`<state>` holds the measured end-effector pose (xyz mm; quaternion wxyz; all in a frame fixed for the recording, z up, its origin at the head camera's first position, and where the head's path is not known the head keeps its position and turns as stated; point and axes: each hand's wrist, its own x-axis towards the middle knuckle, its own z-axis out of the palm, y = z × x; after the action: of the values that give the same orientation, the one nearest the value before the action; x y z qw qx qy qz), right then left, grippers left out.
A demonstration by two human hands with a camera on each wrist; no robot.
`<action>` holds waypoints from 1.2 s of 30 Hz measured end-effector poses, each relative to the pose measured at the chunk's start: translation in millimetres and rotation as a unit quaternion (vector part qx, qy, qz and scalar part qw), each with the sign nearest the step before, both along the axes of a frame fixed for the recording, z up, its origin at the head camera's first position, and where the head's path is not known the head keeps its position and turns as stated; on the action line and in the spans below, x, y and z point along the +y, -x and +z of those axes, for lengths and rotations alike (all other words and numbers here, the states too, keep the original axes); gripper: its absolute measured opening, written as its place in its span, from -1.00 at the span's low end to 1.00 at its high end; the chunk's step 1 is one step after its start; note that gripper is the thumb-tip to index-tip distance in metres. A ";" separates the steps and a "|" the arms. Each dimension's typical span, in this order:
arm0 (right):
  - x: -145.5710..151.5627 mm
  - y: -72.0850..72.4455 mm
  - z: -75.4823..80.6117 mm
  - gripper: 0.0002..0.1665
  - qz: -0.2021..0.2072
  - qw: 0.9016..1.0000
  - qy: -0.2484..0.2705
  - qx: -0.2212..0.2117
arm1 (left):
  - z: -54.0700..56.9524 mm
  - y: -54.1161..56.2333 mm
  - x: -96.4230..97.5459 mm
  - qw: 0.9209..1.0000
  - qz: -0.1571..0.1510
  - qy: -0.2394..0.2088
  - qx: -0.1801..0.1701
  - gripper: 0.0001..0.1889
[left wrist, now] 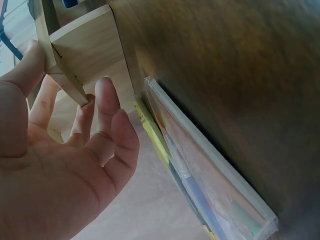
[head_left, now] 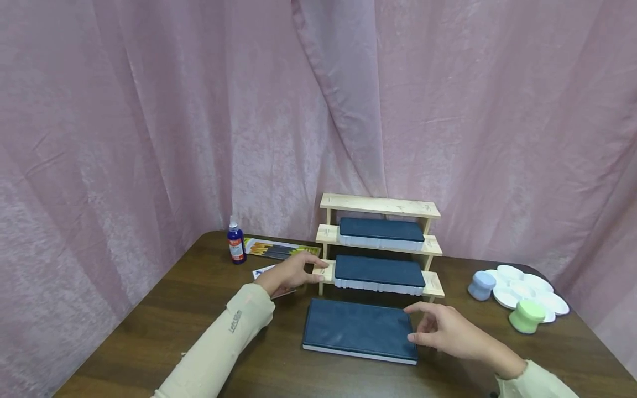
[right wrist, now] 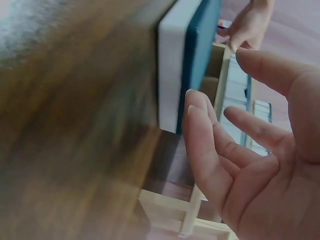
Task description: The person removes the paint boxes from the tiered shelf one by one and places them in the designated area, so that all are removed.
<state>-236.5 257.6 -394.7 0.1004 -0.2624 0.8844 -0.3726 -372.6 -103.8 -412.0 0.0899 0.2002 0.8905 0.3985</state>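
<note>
One left hand (head_left: pixel 294 271) gripping the rack (head_left: pixel 379 204), right hand (head_left: pixel 440 330) loosely open, empty, near the box (head_left: pixel 358 330), table (head_left: pixel 368 382) room below its six-o'clock edge, rack blocking twelve, palette (head_left: pixel 522 288) past two

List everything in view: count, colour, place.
Curtain: one, pink, behind the table
Table: one, brown, under the objects
Stepped stand: one, pale wood, table's back
Smaller cases: two, dark blue over white, middle and lowest shelves
Larger case: one, dark blue over white, before stand
Bottle: one, blue with white top, back left
Brush pack: one, yellow-edged, right of bottle
Flat packet: one, clear-wrapped, before brush pack
Palette: one, white, right of stand
Waisted pieces: two, blue and green, by palette
Left hand: one, gripping lowest shelf's left end
Right hand: one, by larger case's right edge
Sleeves: two, pale, lower left and right
</note>
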 end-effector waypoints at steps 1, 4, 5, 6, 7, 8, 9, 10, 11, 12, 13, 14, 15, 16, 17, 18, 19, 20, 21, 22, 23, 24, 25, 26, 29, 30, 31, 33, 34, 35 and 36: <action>0.3 0.2 2.5 -0.36 -0.001 1.000 -0.002 0.007 | 0.1 0.4 0.0 1.000 0.000 -0.001 -0.001 -0.63; 1.0 0.0 8.9 -0.41 -0.006 0.999 -0.001 0.039 | 1.1 0.4 -0.5 1.000 -0.002 -0.002 0.002 -0.63; 1.3 -0.3 10.6 -0.43 -0.009 0.999 0.001 0.054 | 1.4 0.5 -0.6 1.000 -0.005 0.001 0.005 -0.63; 1.5 -0.6 12.1 -0.45 -0.012 0.997 0.004 0.070 | 1.8 0.4 -0.7 1.000 -0.007 0.005 0.008 -0.63; 1.9 -1.1 13.6 -0.47 -0.016 0.996 0.008 0.083 | 2.2 0.2 -0.7 1.000 -0.010 0.009 0.013 -0.63; 2.3 -1.3 15.0 -0.48 -0.021 0.995 0.012 0.097 | 2.4 -0.1 -0.6 1.000 -0.010 0.010 0.016 -0.63; 2.6 -1.3 16.5 -0.49 -0.027 0.993 0.014 0.110 | 2.9 -0.6 -0.6 1.000 -0.008 0.006 0.012 -0.64; 2.9 -0.9 18.0 -0.50 -0.033 0.992 0.015 0.119 | 2.8 -0.7 -0.6 1.000 -0.007 0.002 0.009 -0.64; 3.1 -0.6 19.5 -0.52 -0.038 0.991 0.015 0.127 | 2.8 -0.7 -0.4 1.000 -0.003 -0.001 0.005 -0.64; 3.4 0.0 21.0 -0.53 -0.043 0.990 0.014 0.131 | 2.7 -0.7 -0.3 1.000 -0.001 -0.001 0.004 -0.64; 3.9 0.6 22.4 -0.53 -0.049 0.990 0.012 0.133 | 2.7 -0.8 -0.2 1.000 0.000 -0.002 0.004 -0.64; 4.2 1.2 23.9 -0.54 -0.055 0.989 0.011 0.135 | 2.4 -0.4 0.1 1.000 0.001 -0.002 0.004 -0.65; 4.5 2.0 24.5 -0.56 -0.063 0.988 0.010 0.138 | 2.4 -0.1 0.4 1.000 0.001 -0.001 0.005 -0.64; 4.8 2.7 25.2 -0.58 -0.072 0.987 0.011 0.141 | 2.0 0.4 0.8 1.000 -0.001 0.004 0.009 -0.64; 5.0 3.2 25.7 -0.60 -0.081 0.986 0.011 0.144 | 2.0 0.8 1.1 1.000 -0.003 0.010 0.016 -0.64; 5.2 3.8 26.1 -0.62 -0.090 0.985 0.013 0.148 | 1.9 0.9 1.2 1.000 -0.006 0.015 0.020 -0.64; 5.3 4.4 26.8 -0.63 -0.101 0.983 0.015 0.152 | 1.8 1.1 1.3 1.000 -0.008 0.016 0.023 -0.64; 5.2 5.1 27.7 -0.65 -0.111 0.981 0.016 0.157 | 1.8 1.3 1.4 1.000 -0.009 0.016 0.023 -0.64; 5.3 6.1 28.4 -0.66 -0.119 0.979 0.018 0.162 | 1.7 1.4 1.4 1.000 -0.009 0.016 0.024 -0.64; 5.4 6.9 29.7 -0.67 -0.123 0.978 0.019 0.166 | 1.4 1.6 1.3 1.000 -0.009 0.016 0.025 -0.64; 5.6 8.0 31.0 -0.67 -0.127 0.977 0.019 0.169 | 1.3 1.8 1.2 1.000 -0.009 0.015 0.025 -0.64; 6.0 9.2 32.5 -0.68 -0.131 0.976 0.017 0.172 | 1.3 1.9 1.1 1.000 -0.008 0.013 0.023 -0.64; 6.6 10.4 33.9 -0.68 -0.136 0.975 0.015 0.174 | 1.3 2.0 1.0 1.000 -0.007 0.013 0.021 -0.64; 7.1 11.7 35.2 -0.68 -0.140 0.974 0.012 0.178 | 1.4 2.0 1.0 1.000 -0.006 0.012 0.019 -0.64; 9.0 15.6 39.0 -0.69 -0.159 0.970 0.004 0.184 | 2.1 1.8 0.8 1.000 -0.004 0.009 0.015 -0.65; 9.5 16.6 40.1 -0.69 -0.165 0.969 0.002 0.187 | 2.2 1.8 0.9 1.000 -0.003 0.009 0.016 -0.65; 9.8 17.5 41.0 -0.69 -0.168 0.967 0.001 0.190 | 2.3 1.7 0.9 1.000 -0.003 0.010 0.017 -0.65; 10.0 18.8 42.5 -0.68 -0.176 0.965 0.000 0.194 | 2.5 1.6 1.0 1.000 -0.002 0.011 0.018 -0.65; 9.9 19.3 43.1 -0.69 -0.181 0.964 -0.001 0.195 | 2.4 1.5 1.0 1.000 -0.003 0.012 0.018 -0.65; 9.5 19.8 43.7 -0.69 -0.185 0.963 -0.001 0.196 | 2.3 1.4 1.0 1.000 -0.002 0.014 0.016 -0.65; 9.2 20.4 44.1 -0.69 -0.188 0.962 0.000 0.197 | 2.3 1.3 1.1 1.000 -0.001 0.015 0.014 -0.64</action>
<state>-256.9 266.8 -350.6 -0.1476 -0.1601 0.9202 -0.3254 -374.0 -102.7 -409.7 0.0811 0.2052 0.8971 0.3827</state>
